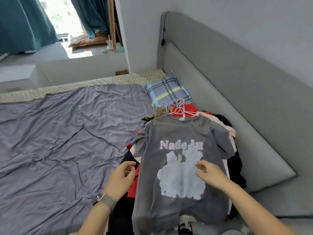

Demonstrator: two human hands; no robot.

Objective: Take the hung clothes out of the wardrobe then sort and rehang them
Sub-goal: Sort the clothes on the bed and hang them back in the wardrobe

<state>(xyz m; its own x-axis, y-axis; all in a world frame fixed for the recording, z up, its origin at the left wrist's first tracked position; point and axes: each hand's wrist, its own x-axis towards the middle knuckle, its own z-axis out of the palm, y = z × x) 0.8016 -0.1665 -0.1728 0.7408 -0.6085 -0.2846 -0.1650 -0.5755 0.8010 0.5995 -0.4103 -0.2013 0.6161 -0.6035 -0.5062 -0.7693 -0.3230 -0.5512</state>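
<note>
A grey T-shirt (179, 133) with pale printed lettering lies face up on top of a pile of hung clothes (225, 126) on the bed, still on a pink hanger (182, 111). Red, pink, olive and dark garments stick out beneath it. My left hand (121, 177), with a watch on the wrist, hovers at the shirt's left edge with fingers loosely curled and nothing in them. My right hand (211, 173) hovers over the shirt's print, fingers apart and holding nothing.
The bed has a wrinkled purple-grey sheet (59, 141) stretching to the left. A plaid pillow (167, 90) lies behind the pile against the grey padded headboard (237, 82). A window ledge with teal curtains (22, 22) is at the far left.
</note>
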